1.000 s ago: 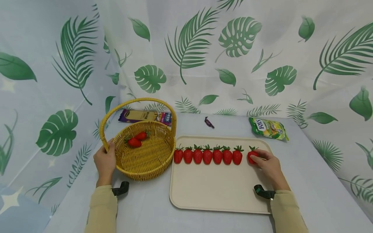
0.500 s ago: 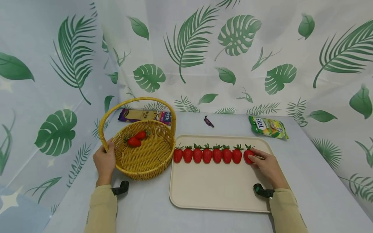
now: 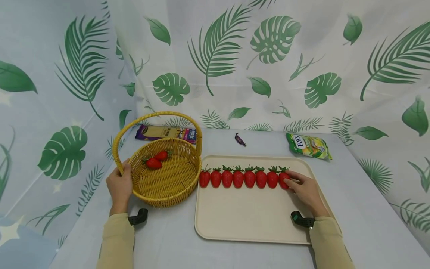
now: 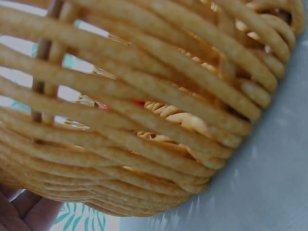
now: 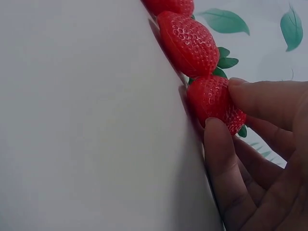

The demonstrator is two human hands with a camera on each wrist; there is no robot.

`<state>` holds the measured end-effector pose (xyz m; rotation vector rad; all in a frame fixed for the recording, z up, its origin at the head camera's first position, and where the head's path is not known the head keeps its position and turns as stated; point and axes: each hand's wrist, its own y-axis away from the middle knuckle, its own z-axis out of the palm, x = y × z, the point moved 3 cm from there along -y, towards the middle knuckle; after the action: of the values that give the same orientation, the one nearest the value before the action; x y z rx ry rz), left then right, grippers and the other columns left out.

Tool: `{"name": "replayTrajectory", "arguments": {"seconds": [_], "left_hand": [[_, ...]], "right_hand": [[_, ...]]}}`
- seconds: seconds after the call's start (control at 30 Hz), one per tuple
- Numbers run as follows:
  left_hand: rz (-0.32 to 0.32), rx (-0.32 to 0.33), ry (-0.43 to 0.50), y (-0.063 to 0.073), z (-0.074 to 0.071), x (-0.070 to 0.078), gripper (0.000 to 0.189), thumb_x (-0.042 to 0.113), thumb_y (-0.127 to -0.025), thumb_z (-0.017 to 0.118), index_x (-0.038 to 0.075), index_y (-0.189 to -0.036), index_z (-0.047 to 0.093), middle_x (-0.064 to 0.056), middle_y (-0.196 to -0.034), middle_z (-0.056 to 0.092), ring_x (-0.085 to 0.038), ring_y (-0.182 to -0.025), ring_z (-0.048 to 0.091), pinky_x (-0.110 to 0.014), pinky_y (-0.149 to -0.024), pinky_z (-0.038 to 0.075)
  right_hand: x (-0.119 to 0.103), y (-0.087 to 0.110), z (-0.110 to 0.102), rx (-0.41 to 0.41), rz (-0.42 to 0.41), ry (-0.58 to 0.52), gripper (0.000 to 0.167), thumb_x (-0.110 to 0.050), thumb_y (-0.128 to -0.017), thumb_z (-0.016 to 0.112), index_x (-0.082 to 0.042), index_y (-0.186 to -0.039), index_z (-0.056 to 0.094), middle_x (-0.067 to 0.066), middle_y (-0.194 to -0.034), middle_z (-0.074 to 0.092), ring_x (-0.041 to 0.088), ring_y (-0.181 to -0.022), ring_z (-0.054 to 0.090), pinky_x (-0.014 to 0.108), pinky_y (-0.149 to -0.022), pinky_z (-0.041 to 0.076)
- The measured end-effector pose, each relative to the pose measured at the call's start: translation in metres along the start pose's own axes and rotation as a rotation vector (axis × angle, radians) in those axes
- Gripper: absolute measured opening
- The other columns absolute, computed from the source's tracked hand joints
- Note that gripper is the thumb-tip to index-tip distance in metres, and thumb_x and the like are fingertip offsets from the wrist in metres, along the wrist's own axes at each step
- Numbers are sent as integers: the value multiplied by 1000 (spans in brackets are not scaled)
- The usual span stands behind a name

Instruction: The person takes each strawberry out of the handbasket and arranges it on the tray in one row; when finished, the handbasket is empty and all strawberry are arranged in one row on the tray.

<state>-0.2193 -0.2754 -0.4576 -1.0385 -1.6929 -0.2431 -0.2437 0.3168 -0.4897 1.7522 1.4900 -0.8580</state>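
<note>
My right hand [image 3: 307,192] pinches a red strawberry [image 5: 211,98] between thumb and fingers, at the right end of a row of several strawberries [image 3: 238,179] on a beige tray [image 3: 250,216]. In the right wrist view it touches the neighbouring strawberry [image 5: 188,43]. My left hand [image 3: 120,186] grips the left rim of a yellow wicker basket [image 3: 164,200], close to the foot of its tall handle. Two more strawberries [image 3: 153,163] lie inside the basket. Woven strands [image 4: 120,96] fill most of the left wrist view, where only some fingertips [image 4: 41,211] show.
Behind the basket lies a purple and gold snack packet [image 3: 158,132]. A small dark-wrapped candy [image 3: 240,139] sits at the back middle. Beyond the tray's right rear corner is a green candy bag [image 3: 308,146]. A leaf-print curtain [image 3: 228,67] stands at the back and sides.
My right hand has slid the strawberry leftwards across the tray, closing the gap to the row. The left hand keeps its grip on the basket.
</note>
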Motion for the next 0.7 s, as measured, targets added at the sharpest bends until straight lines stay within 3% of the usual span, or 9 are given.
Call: {"name": "replayTrajectory", "arguments": {"seconds": [0.3,0.43,0.57,0.7], "left_hand": [[-19,-10,-7,1,-1,0,41,42,-102,50,13,-125,68,-19,-80,64,-13,-50,35,-26,-48,29],[-11,-9,-11,-1,0,0,43,43,-101,50,12,-123,69,-14,-71,60,-14,-49,35,-27,-48,29],[-12,-6,-12,-1,1,-1,42,43,-101,51,12,-121,70,-9,-67,57,-15,-49,35,-28,-48,29],[-17,-7,-5,-1,1,0,42,42,-102,50,11,-124,69,-17,-80,66,-16,-54,37,-27,-50,30]], "right_hand": [[1,0,-1,-19,-13,-45,53,-34,-98,60,-5,-141,50,25,-137,51,8,-87,59,18,-72,52],[1,0,-1,-5,-13,-65,52,-34,-99,58,-3,-141,50,25,-137,51,5,-87,59,18,-73,52],[1,0,-2,7,15,-65,52,-36,-100,55,-3,-141,50,24,-138,50,12,-92,60,18,-73,52],[2,1,-3,11,57,-74,53,-39,-101,51,-6,-142,48,23,-137,49,21,-95,60,20,-73,53]]}}
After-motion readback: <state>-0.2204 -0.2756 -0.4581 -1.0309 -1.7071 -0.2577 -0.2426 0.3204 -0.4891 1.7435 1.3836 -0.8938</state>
